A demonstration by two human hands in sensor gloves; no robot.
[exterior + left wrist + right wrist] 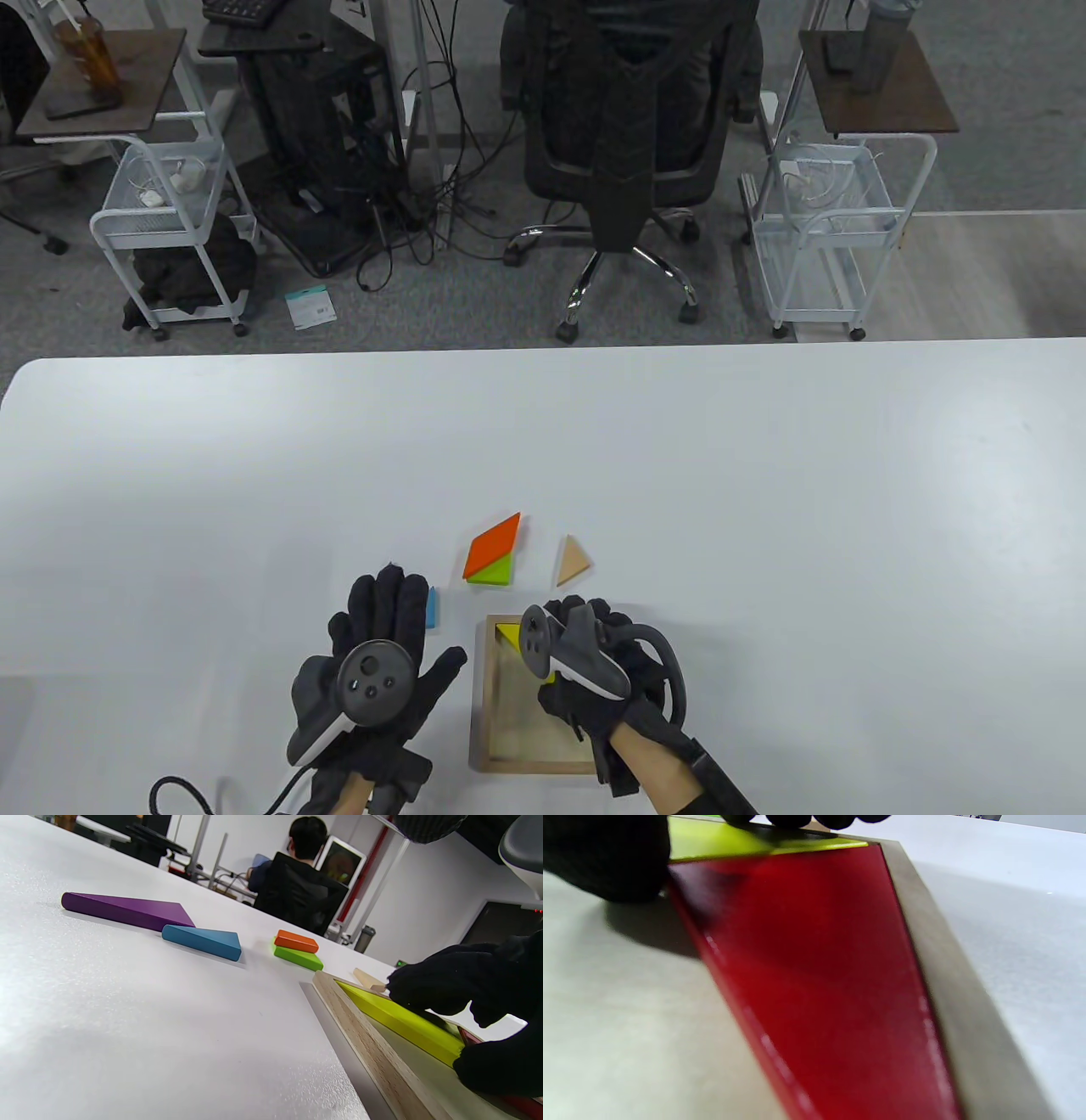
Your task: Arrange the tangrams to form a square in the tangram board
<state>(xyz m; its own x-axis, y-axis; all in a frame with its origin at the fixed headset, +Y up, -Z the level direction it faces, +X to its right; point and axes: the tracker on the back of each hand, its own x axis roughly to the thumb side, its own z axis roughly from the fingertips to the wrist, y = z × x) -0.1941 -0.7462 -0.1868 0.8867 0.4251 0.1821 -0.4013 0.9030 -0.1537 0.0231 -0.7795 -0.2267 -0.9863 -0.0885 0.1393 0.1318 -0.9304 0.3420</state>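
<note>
- The tangram board point(482, 722) was located near the near edge of the table point(764, 509), with much of its floor bare.
- The right hand point(594, 671) was positioned over the board's far right part; its fingers point(806, 820) were pressed on the yellow-green piece point(403, 1022) and its thumb beside the red piece point(818, 963). Whether either piece was actually pinched could not be told.
- A jam was judged likely if the red piece was pushed against the board's right wall while tilted; the yellow-green piece could then be lifted out of its far corner.
- The left hand point(373, 671) was laid flat, fingers spread, holding nothing, on the table left of the board. The board was therefore unbraced and could be slid by a sideways push.
- The blue piece point(203, 941) and purple piece point(127, 910) lay just beyond those fingers and could be knocked.
- Farther off, the orange piece point(494, 543) was touching the green piece point(492, 573), perhaps overlapping it, so both could be dragged together.
- The tan triangle point(573, 562) lay apart, beyond the board's far edge.
</note>
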